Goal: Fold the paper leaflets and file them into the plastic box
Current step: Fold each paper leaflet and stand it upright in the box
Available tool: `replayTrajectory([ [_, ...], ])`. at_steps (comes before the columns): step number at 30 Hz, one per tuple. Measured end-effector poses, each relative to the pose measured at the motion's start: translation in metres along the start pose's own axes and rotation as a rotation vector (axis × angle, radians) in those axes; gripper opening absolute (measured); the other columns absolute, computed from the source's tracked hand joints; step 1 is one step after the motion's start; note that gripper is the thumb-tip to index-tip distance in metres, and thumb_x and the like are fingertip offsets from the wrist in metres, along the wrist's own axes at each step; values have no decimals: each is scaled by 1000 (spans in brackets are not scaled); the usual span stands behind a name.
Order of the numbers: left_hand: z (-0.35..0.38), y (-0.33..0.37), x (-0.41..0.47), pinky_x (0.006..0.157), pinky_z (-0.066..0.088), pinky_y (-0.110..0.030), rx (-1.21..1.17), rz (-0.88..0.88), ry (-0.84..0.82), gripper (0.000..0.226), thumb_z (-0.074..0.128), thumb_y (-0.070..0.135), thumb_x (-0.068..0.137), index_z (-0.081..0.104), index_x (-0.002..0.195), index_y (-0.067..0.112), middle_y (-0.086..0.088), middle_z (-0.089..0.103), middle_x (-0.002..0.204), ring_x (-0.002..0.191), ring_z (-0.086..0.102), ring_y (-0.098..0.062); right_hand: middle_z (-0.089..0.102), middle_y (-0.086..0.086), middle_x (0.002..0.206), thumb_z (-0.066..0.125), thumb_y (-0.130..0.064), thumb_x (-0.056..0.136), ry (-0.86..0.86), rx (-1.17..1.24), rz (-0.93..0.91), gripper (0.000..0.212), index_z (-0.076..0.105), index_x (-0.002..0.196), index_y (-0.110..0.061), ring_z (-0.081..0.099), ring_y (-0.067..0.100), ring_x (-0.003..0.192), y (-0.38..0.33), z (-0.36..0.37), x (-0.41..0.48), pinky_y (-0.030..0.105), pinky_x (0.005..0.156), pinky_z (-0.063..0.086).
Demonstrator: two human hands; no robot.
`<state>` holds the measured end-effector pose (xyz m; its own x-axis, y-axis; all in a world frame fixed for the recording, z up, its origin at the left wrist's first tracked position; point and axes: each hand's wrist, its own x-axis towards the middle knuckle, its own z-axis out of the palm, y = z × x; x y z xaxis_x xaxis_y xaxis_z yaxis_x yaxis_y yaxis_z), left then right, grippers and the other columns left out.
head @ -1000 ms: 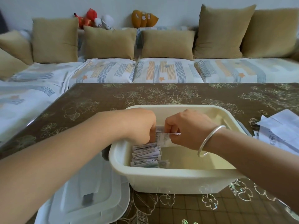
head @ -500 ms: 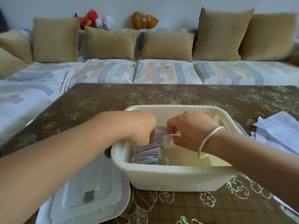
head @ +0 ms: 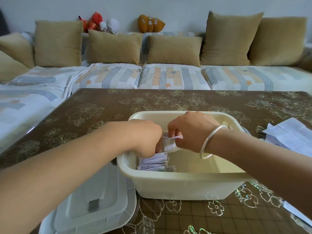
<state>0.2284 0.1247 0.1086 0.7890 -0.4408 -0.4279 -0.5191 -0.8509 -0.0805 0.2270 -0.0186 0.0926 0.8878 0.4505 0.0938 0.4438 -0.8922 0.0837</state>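
Note:
A cream plastic box (head: 177, 188) stands on the table in front of me. Along its left inner side runs a row of folded leaflets (head: 154, 162) standing on edge. My right hand (head: 190, 130), with a silver bangle on the wrist, pinches one folded leaflet (head: 169, 143) above the far end of that row. My left hand (head: 143, 137) reaches down inside the box with its fingers curled against the row; its fingertips are hidden behind the hand and the leaflets.
The box's white lid (head: 91, 206) lies on the table at the lower left, touching the box. A pile of unfolded paper sheets (head: 290, 134) lies to the right. The brown flowered table (head: 101, 112) stretches toward a sofa with tan cushions.
Both hands stay in the box with the folded leaflet between them; they have sunk slightly toward the row. The camera has tilted a little.

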Motion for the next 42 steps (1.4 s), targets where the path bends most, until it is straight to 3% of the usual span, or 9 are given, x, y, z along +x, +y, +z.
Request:
replayTrajectory([
  [8, -3, 3, -4, 39, 28, -13, -10, 21, 5, 40, 46, 8, 90, 72, 110, 32, 13, 47, 66, 55, 40, -6, 67, -8, 103, 60, -25, 83, -83, 113, 26, 16, 67, 96, -33, 61, 20, 99, -8, 9, 7, 25, 73, 45],
  [13, 3, 0, -5, 64, 46, -29, -12, 23, 57, 32, 50, 11, 89, 70, 110, 23, 4, 63, 87, 81, 56, -18, 66, 3, 86, 63, -39, 81, -147, 211, 103, 22, 68, 86, -18, 62, 26, 86, -22, 19, 16, 29, 68, 45],
  [16, 6, -3, -8, 54, 35, -29, 9, 17, 145, 19, 50, 7, 86, 63, 81, 20, 5, 44, 68, 64, 44, -14, 49, -3, 66, 67, -39, 80, -141, 232, 141, 24, 55, 72, -20, 51, 24, 72, -29, 21, 18, 27, 64, 38],
  [19, 3, -12, -16, 67, 45, -36, -22, -6, 279, 32, 50, 1, 79, 42, 56, 20, 0, 48, 70, 77, 52, -24, 48, -4, 61, 69, -36, 79, -136, 298, 138, 31, 52, 58, -21, 50, 22, 66, -35, 23, 24, 26, 63, 37],
  [22, 2, -22, -24, 77, 49, -42, -81, -14, 388, 25, 49, -3, 72, 56, 58, 16, -5, 58, 76, 89, 57, -26, 53, -8, 64, 72, -26, 78, -138, 359, 93, 5, 71, 74, -25, 51, 14, 65, -38, 21, 29, 18, 61, 36],
  [30, 7, -19, -41, 76, 53, -31, -280, -50, 503, 45, 43, -3, 72, 67, 54, 30, 6, 75, 95, 73, 63, -5, 69, 3, 98, 60, 5, 87, -165, 747, 225, 23, 67, 101, -12, 71, 21, 76, -20, 7, 8, 27, 62, 57],
  [35, 5, 22, -53, 40, 34, -11, -625, 99, 659, 46, 44, -3, 88, 77, 79, 28, 16, 73, 77, 34, 41, -8, 71, -14, 83, 57, -5, 89, 147, 644, 256, 26, 69, 93, -28, 66, -1, 62, -2, -26, -57, 14, 63, 54],
  [39, 15, 92, -60, 67, 53, -27, -816, 260, 883, 41, 49, 0, 91, 77, 81, 29, 11, 74, 87, 71, 65, -13, 68, -12, 78, 52, 0, 86, 625, 634, 475, 27, 61, 94, -24, 66, 7, 66, 16, -19, -148, 30, 67, 55],
  [42, 38, 146, -67, 68, 53, -33, -960, 386, 908, 40, 50, -3, 89, 76, 80, 26, 6, 73, 78, 71, 66, -16, 65, -11, 81, 52, -4, 86, 608, 532, 704, 24, 56, 93, -26, 65, 18, 74, 40, 9, -226, 43, 72, 54],
])
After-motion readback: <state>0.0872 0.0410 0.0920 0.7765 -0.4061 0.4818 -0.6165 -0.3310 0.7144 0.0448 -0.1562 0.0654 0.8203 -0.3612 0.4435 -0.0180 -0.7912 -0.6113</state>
